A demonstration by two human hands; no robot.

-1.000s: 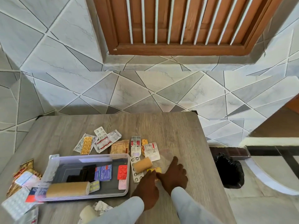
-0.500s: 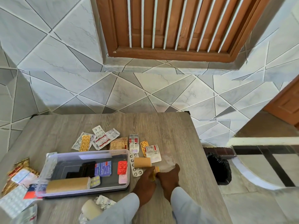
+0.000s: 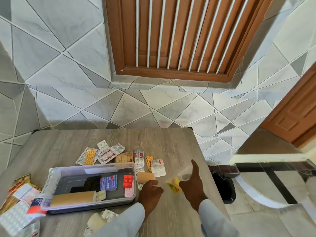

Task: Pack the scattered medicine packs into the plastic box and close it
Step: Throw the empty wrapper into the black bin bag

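Observation:
The clear plastic box (image 3: 95, 166) lies open on the wooden table (image 3: 68, 142), holding a tan roll, a red blister pack (image 3: 127, 181), a blue-and-white pack and dark packs. Several blister packs (image 3: 106, 153) lie scattered behind it. Another tan roll (image 3: 145, 177) rests just right of the box. My right hand (image 3: 193, 183) is raised over the table's right side and pinches a clear bag with a yellow pack (image 3: 175, 185) hanging in it. My left hand (image 3: 149, 191) hovers curled beside the tan roll, a small gap from the yellow pack; its grip is unclear.
A heap of packs and boxes (image 3: 17, 206) sits at the table's left front corner. Crumpled packs (image 3: 104, 218) lie in front of the box. The table's right edge runs close to my right hand, with a black bag (image 3: 223, 185) on the floor beyond.
Both hands were pressed together on the yellow pack on the table. Now they have parted; the right hand has lifted with the clear bag and yellow pack. The camera tilted up.

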